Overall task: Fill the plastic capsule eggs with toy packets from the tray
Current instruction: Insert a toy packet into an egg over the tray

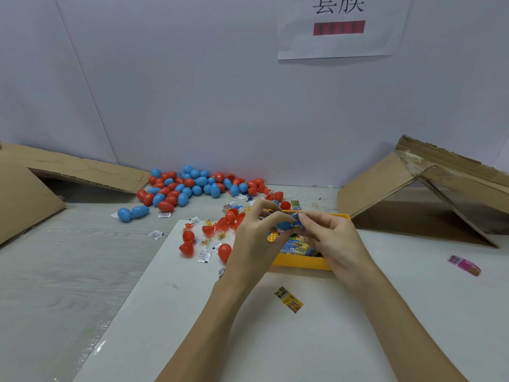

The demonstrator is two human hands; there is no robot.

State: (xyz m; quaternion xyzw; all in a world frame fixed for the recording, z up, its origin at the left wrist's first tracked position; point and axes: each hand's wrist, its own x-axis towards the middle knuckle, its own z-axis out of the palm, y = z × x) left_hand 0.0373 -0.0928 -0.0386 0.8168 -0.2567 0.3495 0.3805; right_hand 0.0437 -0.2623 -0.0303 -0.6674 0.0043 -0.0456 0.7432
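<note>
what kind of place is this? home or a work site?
Likely a small hand-packing workstation, not a home. A heap of red and blue capsule eggs lies by the wall, a yellow tray holds toy packets, opened cardboard boxes flank the table, and a printed sign hangs above.

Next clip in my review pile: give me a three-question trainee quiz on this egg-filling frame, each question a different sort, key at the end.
1. True or false: both hands are working over the yellow tray.
2. Multiple choice: the stray yellow packet lying alone on the white sheet is (A) nearer the camera than the tray, (B) inside the tray, (C) among the pile of eggs by the wall.
3. Fill in: the left hand holds a ____ capsule half while the right hand pinches a toy packet at its opening.

Key: 1 true; 2 A; 3 blue.
</note>
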